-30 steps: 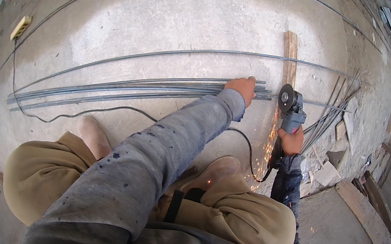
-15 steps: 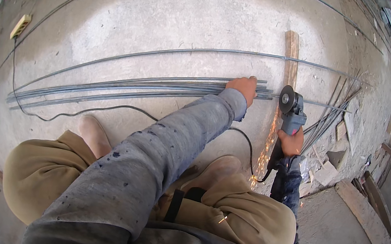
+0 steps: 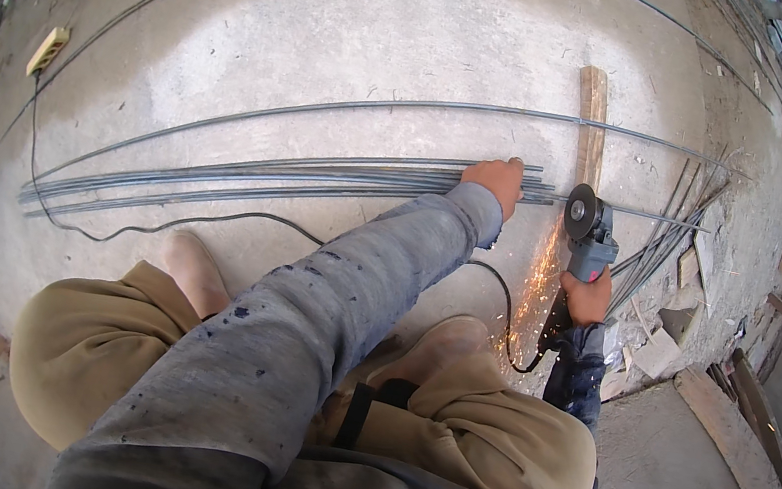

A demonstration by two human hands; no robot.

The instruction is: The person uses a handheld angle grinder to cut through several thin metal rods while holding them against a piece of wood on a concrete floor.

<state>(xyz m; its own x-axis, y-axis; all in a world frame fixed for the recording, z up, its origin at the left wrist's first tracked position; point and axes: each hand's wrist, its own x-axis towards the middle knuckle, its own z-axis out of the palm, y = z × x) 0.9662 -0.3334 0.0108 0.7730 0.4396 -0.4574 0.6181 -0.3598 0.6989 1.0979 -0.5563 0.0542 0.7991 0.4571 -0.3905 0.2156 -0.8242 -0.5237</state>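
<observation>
My left hand (image 3: pixel 495 185) is closed around a bundle of thin steel rods (image 3: pixel 320 179), near their right ends, and presses it toward the concrete floor. To its right, my right hand (image 3: pixel 587 298) grips the body of a corded angle grinder (image 3: pixel 592 250). The grinder's dark disc (image 3: pixel 579 212) stands at a rod that reaches out to the right of the bundle; the exact contact is hidden behind the disc. Orange sparks (image 3: pixel 543 267) spray from there toward my right foot. A wooden strip (image 3: pixel 587 163) lies crosswise under the rods, partly covered by the grinder.
One long rod (image 3: pixel 392 103) curves across the floor beyond the bundle. Cut rods (image 3: pixel 660 239) lie piled at the right, by broken pieces and boards (image 3: pixel 721 436). The black cord (image 3: pixel 254 215) runs past my feet toward a yellowish socket block (image 3: pixel 49 52) at the far left.
The spark spray is wider and denser. The grinder has come slightly nearer to me. My left hand keeps its hold, and the whole view has shifted a little.
</observation>
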